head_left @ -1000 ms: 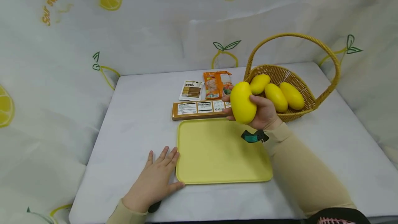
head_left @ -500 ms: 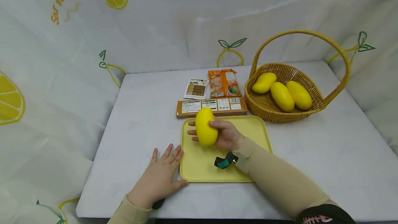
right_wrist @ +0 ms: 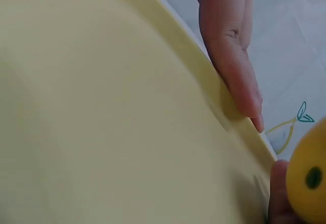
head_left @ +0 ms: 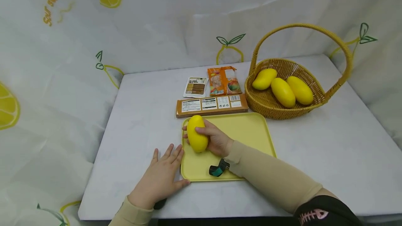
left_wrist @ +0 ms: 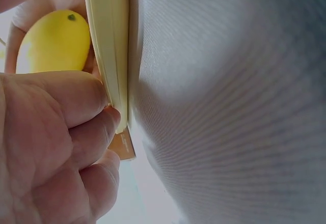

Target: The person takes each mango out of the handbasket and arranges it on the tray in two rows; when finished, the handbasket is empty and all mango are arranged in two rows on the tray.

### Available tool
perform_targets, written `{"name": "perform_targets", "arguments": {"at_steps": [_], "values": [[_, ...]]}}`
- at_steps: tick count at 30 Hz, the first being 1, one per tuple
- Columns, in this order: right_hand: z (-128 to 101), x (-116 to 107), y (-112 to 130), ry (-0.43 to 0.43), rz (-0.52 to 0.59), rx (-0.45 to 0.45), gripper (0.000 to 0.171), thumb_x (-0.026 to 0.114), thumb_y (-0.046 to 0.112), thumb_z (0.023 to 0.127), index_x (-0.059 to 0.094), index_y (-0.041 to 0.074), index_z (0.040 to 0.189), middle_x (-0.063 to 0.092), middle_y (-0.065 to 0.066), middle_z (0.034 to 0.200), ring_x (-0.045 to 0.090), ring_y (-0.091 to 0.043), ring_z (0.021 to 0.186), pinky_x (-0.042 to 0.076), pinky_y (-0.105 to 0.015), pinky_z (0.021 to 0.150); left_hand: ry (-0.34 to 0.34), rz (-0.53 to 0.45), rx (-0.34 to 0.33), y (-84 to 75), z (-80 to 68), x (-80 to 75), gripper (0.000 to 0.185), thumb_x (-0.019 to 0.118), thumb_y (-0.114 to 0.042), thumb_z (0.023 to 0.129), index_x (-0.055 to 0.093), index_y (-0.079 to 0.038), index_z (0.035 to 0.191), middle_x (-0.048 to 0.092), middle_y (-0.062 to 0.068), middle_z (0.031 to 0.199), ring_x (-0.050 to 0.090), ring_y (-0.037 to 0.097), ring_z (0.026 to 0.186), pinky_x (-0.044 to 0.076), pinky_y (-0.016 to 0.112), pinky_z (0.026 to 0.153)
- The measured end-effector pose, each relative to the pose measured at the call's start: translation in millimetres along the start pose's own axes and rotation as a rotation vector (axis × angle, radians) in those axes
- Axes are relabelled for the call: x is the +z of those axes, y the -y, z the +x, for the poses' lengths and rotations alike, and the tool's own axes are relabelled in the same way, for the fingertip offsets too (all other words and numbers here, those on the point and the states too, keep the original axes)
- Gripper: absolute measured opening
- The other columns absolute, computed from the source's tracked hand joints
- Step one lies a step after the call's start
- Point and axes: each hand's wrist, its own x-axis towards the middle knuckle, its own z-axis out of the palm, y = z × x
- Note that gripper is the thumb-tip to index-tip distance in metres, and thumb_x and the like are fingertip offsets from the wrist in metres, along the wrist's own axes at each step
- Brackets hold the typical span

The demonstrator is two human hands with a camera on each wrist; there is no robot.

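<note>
My right hand (head_left: 213, 138) grips a yellow mango (head_left: 196, 137) and holds it down at the left end of the pale yellow tray (head_left: 248, 132). The mango (left_wrist: 55, 43) shows over the tray's rim (left_wrist: 112, 56) in the left wrist view, and its tip (right_wrist: 308, 178) sits at the right edge of the right wrist view. My left hand (head_left: 161, 179) lies flat on the table with straight fingers against the tray's left edge. Its fingers (right_wrist: 229, 56) press along the rim (right_wrist: 204, 76) in the right wrist view.
A wicker basket (head_left: 270, 109) with a tall handle stands at the back right and holds three mangoes (head_left: 282, 91). A long brown packet (head_left: 211, 104), a small white packet (head_left: 195, 87) and an orange packet (head_left: 223, 80) lie behind the tray. Printed cloth walls surround the white table (head_left: 329, 149).
My right hand has carried the mango from beside the basket leftward and down to the tray's left end. The left hand has stayed flat at the tray's edge.
</note>
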Motion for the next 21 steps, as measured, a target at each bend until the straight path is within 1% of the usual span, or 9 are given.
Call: {"name": "perform_targets", "arguments": {"at_steps": [3, 5, 10, 14, 17, 21], "values": [[2.5, 3.8, -1.1, -0.051, -0.063, -0.004, 0.057, 0.057, 0.016, 0.099, 0.037, 0.004, 0.151, 0.047, -0.025, 0.146, 0.059, -0.025, 0.116, 0.049, -0.039, 0.102, -0.011, -0.001, -0.002, -0.3, -1.5, 0.1, 0.102, 0.062, -0.076, 0.083, 0.035, -0.013, 0.159, 0.023, 0.0, 0.168, 0.017, 0.029, 0.155, 0.012, 0.072, 0.116], [3.8, 5.1, -2.3, -0.063, -0.092, -0.011, 0.053, 0.058, 0.013, 0.098, 0.042, 0.005, 0.148, 0.047, -0.026, 0.148, 0.058, -0.024, 0.117, 0.048, -0.038, 0.101, -0.022, 0.0, -0.003, -0.5, -2.4, 0.3, 0.102, 0.062, -0.076, 0.083, 0.035, -0.012, 0.159, 0.023, 0.0, 0.168, 0.018, 0.029, 0.155, 0.013, 0.072, 0.116], [4.7, 5.6, -4.1, -0.056, -0.148, -0.035, 0.051, 0.059, 0.01, 0.097, 0.046, 0.006, 0.146, 0.053, -0.019, 0.146, 0.057, -0.023, 0.119, 0.045, -0.038, 0.105, -0.032, -0.01, -0.003, -1.3, -2.5, 0.5, 0.102, 0.064, -0.074, 0.082, 0.036, -0.012, 0.158, 0.025, 0.001, 0.168, 0.018, 0.029, 0.155, 0.012, 0.072, 0.116], [3.9, 5.4, -3.4, -0.093, -0.211, -0.037, 0.052, 0.063, 0.01, 0.095, 0.047, 0.003, 0.144, 0.059, -0.013, 0.134, 0.058, -0.023, 0.111, 0.047, -0.037, 0.102, -0.025, -0.012, -0.005, -2.0, -1.7, 0.8, 0.103, 0.064, -0.075, 0.082, 0.035, -0.012, 0.158, 0.024, 0.0, 0.168, 0.018, 0.029, 0.155, 0.012, 0.072, 0.116], [4.3, 4.5, -2.0, -0.119, -0.233, -0.047, 0.058, 0.064, 0.008, 0.096, 0.043, 0.004, 0.15, 0.057, -0.01, 0.134, 0.057, -0.023, 0.111, 0.048, -0.036, 0.103, -0.018, -0.011, -0.004, -2.1, -1.5, 0.9, 0.103, 0.063, -0.075, 0.082, 0.034, -0.012, 0.159, 0.023, 0.0, 0.168, 0.017, 0.029, 0.155, 0.011, 0.072, 0.117], [5.2, 3.5, 0.1, -0.128, -0.24, -0.071, 0.067, 0.063, 0.005, 0.097, 0.033, 0.009, 0.158, 0.05, -0.012, 0.146, 0.055, -0.025, 0.121, 0.045, -0.039, 0.108, -0.014, -0.013, 0.0, -2.3, -2.0, 0.0, 0.103, 0.063, -0.075, 0.083, 0.034, -0.012, 0.159, 0.022, 0.0, 0.168, 0.017, 0.029, 0.155, 0.011, 0.072, 0.117]]}}
